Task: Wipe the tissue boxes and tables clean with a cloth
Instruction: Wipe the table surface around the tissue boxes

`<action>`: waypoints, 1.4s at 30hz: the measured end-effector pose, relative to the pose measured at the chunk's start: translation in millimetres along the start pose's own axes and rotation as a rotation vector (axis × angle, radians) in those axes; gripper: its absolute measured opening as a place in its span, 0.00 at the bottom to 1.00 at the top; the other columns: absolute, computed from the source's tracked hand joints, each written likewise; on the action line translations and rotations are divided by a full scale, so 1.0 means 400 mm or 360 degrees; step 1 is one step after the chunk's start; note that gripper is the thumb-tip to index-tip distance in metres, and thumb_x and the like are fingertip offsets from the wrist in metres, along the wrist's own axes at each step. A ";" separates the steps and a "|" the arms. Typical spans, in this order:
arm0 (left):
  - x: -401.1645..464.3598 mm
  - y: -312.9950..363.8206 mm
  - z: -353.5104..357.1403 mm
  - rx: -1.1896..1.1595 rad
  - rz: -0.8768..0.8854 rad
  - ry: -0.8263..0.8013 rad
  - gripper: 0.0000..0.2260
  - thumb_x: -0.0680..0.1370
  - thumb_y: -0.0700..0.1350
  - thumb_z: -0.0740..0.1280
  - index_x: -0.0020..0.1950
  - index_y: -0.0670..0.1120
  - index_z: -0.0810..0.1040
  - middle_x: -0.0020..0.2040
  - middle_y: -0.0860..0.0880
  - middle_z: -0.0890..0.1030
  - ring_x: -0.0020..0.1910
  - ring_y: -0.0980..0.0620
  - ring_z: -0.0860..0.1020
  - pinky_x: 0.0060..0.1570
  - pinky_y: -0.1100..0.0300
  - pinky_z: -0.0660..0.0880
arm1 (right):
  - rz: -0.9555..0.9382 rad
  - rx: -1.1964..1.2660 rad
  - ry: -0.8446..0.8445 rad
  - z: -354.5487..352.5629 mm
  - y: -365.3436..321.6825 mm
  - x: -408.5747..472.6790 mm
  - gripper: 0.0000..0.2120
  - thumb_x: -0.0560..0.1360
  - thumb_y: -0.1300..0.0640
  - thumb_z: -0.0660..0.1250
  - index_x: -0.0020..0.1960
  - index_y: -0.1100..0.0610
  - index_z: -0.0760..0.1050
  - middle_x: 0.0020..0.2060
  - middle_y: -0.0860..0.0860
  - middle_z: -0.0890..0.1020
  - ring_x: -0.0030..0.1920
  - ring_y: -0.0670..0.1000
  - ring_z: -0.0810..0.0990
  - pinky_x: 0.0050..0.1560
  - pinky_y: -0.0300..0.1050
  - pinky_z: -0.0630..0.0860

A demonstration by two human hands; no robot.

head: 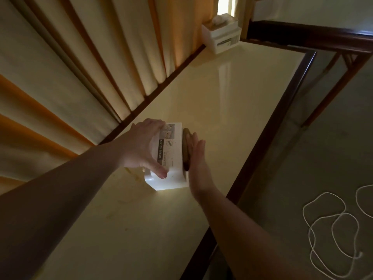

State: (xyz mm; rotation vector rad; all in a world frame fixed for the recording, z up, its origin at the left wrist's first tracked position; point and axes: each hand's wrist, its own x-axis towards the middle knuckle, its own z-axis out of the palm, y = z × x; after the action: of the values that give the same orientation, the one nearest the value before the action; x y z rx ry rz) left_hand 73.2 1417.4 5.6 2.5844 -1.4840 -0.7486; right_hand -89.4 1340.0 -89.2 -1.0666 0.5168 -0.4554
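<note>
A white tissue box (173, 158) with a "TISSUE HOLDER" label lies on the cream table (232, 102). My left hand (141, 146) grips the box from the left side, thumb on its near face. My right hand (196, 158) lies flat with the fingers extended, pressing a folded brown cloth (186, 149) against the right side of the box. A second white tissue box (221, 33) stands at the table's far end, next to the curtains.
Cream and orange curtains (80, 67) hang along the table's left edge. A dark wooden rim (282, 110) borders the table on the right. Another table (323, 37) stands beyond. A white cord (331, 223) lies looped on the grey floor at right.
</note>
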 end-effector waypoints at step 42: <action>0.011 -0.043 0.023 -0.0195 0.0069 0.0024 0.67 0.51 0.64 0.85 0.83 0.55 0.53 0.77 0.62 0.58 0.75 0.55 0.58 0.76 0.48 0.61 | 0.0064 -0.0322 -0.0006 0.006 0.038 0.028 0.29 0.83 0.31 0.43 0.67 0.39 0.78 0.61 0.50 0.85 0.64 0.51 0.83 0.63 0.48 0.80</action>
State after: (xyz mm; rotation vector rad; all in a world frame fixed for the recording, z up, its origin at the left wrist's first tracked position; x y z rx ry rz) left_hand 84.6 1424.3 -9.3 2.4552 -1.4373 -0.7875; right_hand -77.6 1341.6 -103.9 -1.2484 0.5892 -0.3709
